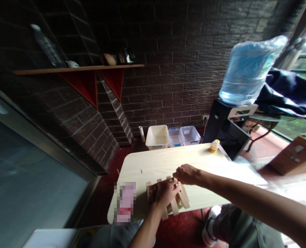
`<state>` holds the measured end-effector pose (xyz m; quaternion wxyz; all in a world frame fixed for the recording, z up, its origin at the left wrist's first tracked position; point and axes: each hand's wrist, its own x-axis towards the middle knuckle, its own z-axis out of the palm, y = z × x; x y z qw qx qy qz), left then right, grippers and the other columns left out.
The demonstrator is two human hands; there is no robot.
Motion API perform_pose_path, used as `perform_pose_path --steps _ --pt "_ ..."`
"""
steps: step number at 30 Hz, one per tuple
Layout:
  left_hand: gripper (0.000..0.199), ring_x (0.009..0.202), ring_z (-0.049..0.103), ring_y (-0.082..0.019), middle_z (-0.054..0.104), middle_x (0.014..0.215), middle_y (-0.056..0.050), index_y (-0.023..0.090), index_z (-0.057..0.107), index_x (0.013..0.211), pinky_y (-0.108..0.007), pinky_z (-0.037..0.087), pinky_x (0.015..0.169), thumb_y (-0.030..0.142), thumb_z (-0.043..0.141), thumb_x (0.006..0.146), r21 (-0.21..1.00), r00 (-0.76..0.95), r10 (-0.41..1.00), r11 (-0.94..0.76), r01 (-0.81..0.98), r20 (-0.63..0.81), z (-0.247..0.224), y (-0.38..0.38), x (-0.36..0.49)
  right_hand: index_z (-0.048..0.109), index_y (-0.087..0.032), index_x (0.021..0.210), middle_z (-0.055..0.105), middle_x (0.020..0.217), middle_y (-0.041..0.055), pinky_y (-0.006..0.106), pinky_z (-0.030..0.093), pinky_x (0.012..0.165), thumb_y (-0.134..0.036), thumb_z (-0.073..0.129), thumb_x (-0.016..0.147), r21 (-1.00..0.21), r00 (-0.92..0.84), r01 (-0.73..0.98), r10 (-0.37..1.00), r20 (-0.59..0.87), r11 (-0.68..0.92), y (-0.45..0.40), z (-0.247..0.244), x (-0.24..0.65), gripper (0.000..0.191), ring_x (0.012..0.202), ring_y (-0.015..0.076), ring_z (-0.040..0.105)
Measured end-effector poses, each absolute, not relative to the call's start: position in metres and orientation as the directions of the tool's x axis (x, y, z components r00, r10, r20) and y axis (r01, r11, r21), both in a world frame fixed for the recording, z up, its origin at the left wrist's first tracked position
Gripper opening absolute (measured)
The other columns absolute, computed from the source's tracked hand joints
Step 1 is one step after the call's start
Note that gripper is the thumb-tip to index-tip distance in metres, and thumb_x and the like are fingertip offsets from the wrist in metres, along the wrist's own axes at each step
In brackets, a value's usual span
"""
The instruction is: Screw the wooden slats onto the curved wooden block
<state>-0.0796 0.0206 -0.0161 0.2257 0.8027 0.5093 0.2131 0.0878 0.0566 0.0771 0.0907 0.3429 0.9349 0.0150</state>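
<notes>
A small wooden slatted rack (174, 207) rests near the front edge of the pale wooden table (153, 159). My left hand (166, 191) lies over it with the fingers bent round its upper right part, hiding some of the slats. At the rack's far right corner, close to the left fingertips, is my right hand (185, 174). Its fingers are pinched together; whatever is between them is too small or hidden to make out. Dark round spots show on the wooden end pieces. A small thin dark piece (141, 171) lies on the table to the left.
A jar with a yellow label (214, 146) stands at the table's far right corner. To the left lies a blurred-out pink item (127, 201). Behind the table are a cream bin (156, 136), clear plastic boxes (190, 135) and a water dispenser (220, 117). Another cardboard box (295, 155) is at right.
</notes>
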Motion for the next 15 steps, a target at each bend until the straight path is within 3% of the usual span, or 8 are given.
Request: perform_pose_path --steps 3,9,15 --pt "0.02 0.066 0.058 -0.015 0.065 0.07 -0.001 0.021 0.07 0.089 -0.026 0.042 0.07 0.03 0.053 0.09 0.558 0.433 0.893 -0.422 0.715 0.121 -0.016 0.021 -0.081 0.066 -0.015 0.095 0.072 0.085 0.0105 0.028 0.044 0.059 -0.016 0.048 0.086 0.1 -0.755 0.629 0.636 -0.161 0.771 0.055 0.078 0.085 0.02 0.073 0.0211 0.067" --pt "0.019 0.068 0.059 -0.014 0.067 0.077 -0.002 0.023 0.069 0.097 -0.026 0.041 0.071 0.031 0.054 0.09 0.541 0.429 0.896 -0.42 0.728 0.118 -0.02 0.022 -0.081 0.067 -0.016 0.098 0.071 0.085 0.0093 0.025 0.042 0.057 -0.022 0.06 0.079 0.008 -0.719 0.67 0.651 -0.243 0.743 0.061 0.084 0.088 0.022 0.074 0.0205 0.066" --pt "0.023 0.064 0.057 -0.014 0.065 0.07 -0.002 0.018 0.071 0.089 -0.027 0.041 0.07 0.032 0.052 0.091 0.534 0.423 0.903 -0.395 0.747 0.076 -0.026 0.024 -0.079 0.068 -0.012 0.097 0.07 0.085 0.011 0.025 0.043 0.059 -0.026 0.069 0.075 -0.04 -0.634 0.766 0.744 -0.213 0.641 0.065 0.07 0.088 0.026 0.072 0.0201 0.065"
